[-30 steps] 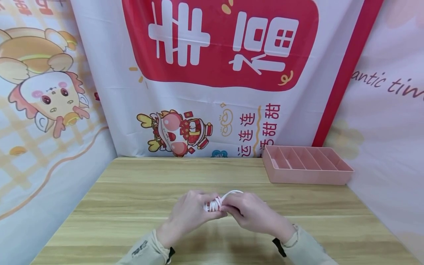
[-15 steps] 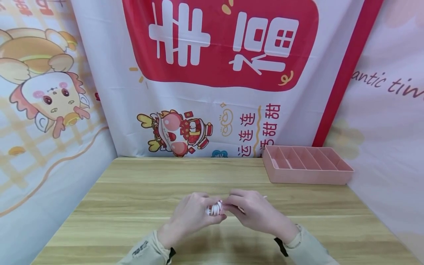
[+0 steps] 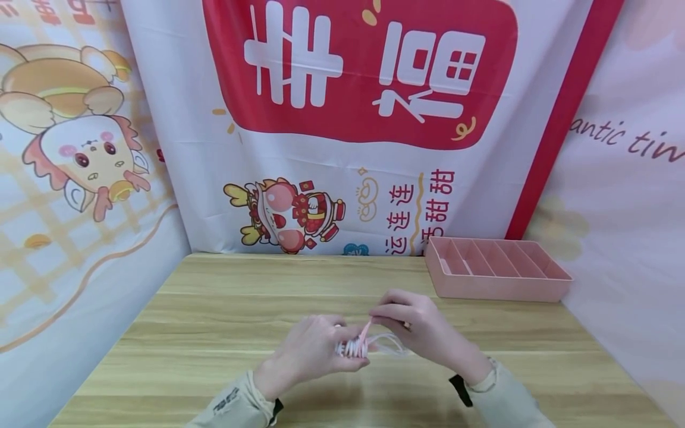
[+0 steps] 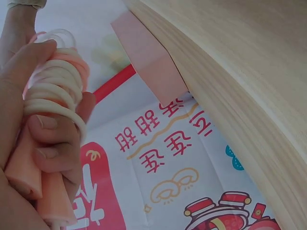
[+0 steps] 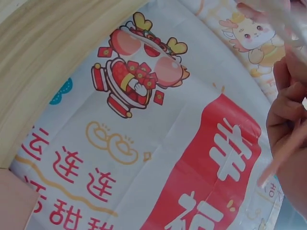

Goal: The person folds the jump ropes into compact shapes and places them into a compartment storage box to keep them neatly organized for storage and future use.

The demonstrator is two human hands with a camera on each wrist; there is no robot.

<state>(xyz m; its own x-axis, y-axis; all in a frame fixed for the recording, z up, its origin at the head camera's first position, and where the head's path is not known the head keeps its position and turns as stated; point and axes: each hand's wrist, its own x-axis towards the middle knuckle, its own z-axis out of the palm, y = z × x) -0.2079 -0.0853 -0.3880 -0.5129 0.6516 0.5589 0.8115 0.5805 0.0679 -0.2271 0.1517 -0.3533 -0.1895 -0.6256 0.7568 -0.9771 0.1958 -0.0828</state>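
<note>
My left hand (image 3: 310, 349) grips a bundled jump rope (image 3: 353, 348) over the table. The left wrist view shows its two pink tapered handles (image 4: 25, 165) side by side, white cord (image 4: 56, 88) wound around them and the left fingers curled about the bundle. A pink strap (image 3: 365, 330) rises from the bundle's right end to my right hand (image 3: 420, 324), whose thumb and fingers pinch it. Loose white cord loops (image 3: 395, 341) stick out below that hand. In the right wrist view a length of the pink strap (image 5: 284, 155) crosses the hand.
A pink divided tray (image 3: 500, 285) stands at the table's back right corner. The wooden table (image 3: 241, 279) meets a printed cloth backdrop (image 3: 332, 154) at its far edge, and printed cloths also hang on both sides.
My right hand has moved up and away from the bundle, drawing the pink strap out taut. White cord loops now show below it. The left hand has shifted slightly toward me and keeps its grip.
</note>
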